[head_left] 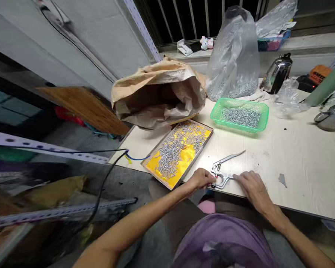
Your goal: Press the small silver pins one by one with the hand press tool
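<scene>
A silver plier-like hand tool [223, 179] with a spring and a red part lies at the table's front edge. Its upper lever [230, 158] slants up, apart from the lower handle. My left hand [201, 178] is closed in a pinch at the tool's jaw end; whatever is between its fingertips is too small to make out. My right hand [252, 186] lies over the lower handle's end, fingers closed on it. Left of the tool, a shallow tray [188, 152] with a yellow lining holds many small metal pins. Similar pins fill part of a green plastic basket [216, 111] farther back.
A large open paper sack [156, 85] stands behind the tray. At the back are a clear plastic bag [234, 56] of metal parts and a metal kettle [277, 72]. A glass pot [333, 117] and a grey scrap [282, 180] are on the right.
</scene>
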A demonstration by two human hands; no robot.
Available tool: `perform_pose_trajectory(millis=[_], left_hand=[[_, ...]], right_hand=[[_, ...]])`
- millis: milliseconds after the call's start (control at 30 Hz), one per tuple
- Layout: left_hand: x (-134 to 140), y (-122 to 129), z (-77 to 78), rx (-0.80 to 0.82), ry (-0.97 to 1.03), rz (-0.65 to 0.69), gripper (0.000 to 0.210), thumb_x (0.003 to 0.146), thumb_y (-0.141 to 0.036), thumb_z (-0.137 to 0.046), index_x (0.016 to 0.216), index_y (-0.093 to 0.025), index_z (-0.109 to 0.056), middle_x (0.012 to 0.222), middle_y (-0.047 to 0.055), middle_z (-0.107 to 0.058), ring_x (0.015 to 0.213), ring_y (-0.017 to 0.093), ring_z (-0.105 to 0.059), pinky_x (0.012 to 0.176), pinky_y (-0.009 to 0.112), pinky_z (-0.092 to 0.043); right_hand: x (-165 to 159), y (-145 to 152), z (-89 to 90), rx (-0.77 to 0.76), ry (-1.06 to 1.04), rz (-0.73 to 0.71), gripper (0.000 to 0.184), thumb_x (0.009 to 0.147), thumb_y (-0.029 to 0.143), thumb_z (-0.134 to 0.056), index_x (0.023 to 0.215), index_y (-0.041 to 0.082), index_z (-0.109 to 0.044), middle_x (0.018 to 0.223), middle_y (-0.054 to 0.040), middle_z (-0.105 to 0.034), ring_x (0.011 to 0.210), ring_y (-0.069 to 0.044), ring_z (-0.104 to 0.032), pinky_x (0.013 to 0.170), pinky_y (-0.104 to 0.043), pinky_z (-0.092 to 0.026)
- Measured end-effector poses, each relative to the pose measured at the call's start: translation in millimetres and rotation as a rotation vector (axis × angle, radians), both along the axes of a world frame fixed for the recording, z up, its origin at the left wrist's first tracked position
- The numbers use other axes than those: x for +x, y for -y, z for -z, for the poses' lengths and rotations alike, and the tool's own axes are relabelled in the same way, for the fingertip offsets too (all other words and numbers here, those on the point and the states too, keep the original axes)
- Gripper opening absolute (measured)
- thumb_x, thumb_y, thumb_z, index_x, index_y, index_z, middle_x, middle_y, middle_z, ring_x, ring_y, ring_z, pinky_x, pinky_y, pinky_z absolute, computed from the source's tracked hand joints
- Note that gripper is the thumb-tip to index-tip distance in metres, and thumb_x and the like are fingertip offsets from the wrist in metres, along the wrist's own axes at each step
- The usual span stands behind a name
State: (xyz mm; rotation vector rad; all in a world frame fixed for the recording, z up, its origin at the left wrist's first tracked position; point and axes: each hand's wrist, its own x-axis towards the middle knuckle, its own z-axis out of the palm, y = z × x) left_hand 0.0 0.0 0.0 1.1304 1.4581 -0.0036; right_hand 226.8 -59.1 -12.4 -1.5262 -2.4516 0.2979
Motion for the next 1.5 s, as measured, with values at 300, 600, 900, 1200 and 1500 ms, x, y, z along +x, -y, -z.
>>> perform_pose_trajectory(millis=[300, 600, 900, 1200, 1500], left_hand=[[0, 3, -2.3, 0.001, -0.01, 0.03, 0.026, 0.067, -0.037, -0.066, 0.064, -0.012, -0.061, 0.045, -0.008, -0.047, 0.034, 0.004, -0.036, 0.038, 0.019, -0.024], [0, 7, -6.8, -0.009, 0.024, -0.007, 0.032, 0.067, -0.042, -0.066, 0.058, -0.014, -0.055, 0.048, -0.006, -0.049, 0.036, 0.004, -0.038, 0.039, 0.019, -0.025], [3, 16, -8.4, 0.727, -0.21, 0.228, 0.017, 0.085, -0.029, -0.055, 0.08, -0.015, -0.064, 0.078, 0.004, -0.063, 0.076, 0.017, -0.058, 0.068, 0.027, -0.044], [51, -7, -4.8, 1.015, -0.199, 0.822, 0.061, 0.077, -0.026, -0.069, 0.128, -0.016, -0.037, 0.115, 0.012, -0.054, 0.105, 0.027, -0.051, 0.088, 0.043, -0.046], [70, -23, -16.7, 0.948, -0.266, 0.996, 0.038, 0.08, -0.031, -0.068, 0.111, -0.016, -0.051, 0.106, 0.009, -0.056, 0.102, 0.025, -0.05, 0.081, 0.037, -0.046]], right_hand=[[20, -62, -5.4, -0.084, 0.208, -0.18, 0.097, 0.065, 0.062, -0.068, 0.142, 0.017, -0.031, 0.145, -0.0199, -0.036, 0.133, -0.04, -0.029, 0.101, -0.059, -0.03], [8, -70, -18.8, -0.08, 0.219, -0.188, 0.085, 0.057, 0.055, -0.078, 0.124, 0.011, -0.051, 0.109, -0.0167, -0.059, 0.101, -0.033, -0.052, 0.09, -0.049, -0.039], [4, -60, -21.6, -0.096, 0.189, -0.151, 0.049, 0.066, 0.04, -0.077, 0.105, 0.015, -0.059, 0.099, -0.0105, -0.06, 0.093, -0.026, -0.052, 0.079, -0.037, -0.041], [18, -52, -16.4, -0.092, 0.161, -0.126, 0.069, 0.061, 0.04, -0.08, 0.118, 0.014, -0.051, 0.106, -0.0126, -0.059, 0.095, -0.028, -0.053, 0.078, -0.039, -0.043], [18, -47, -18.5, -0.134, 0.189, -0.035, 0.041, 0.068, 0.027, -0.077, 0.102, 0.016, -0.059, 0.09, -0.0076, -0.06, 0.086, -0.024, -0.054, 0.073, -0.034, -0.046]])
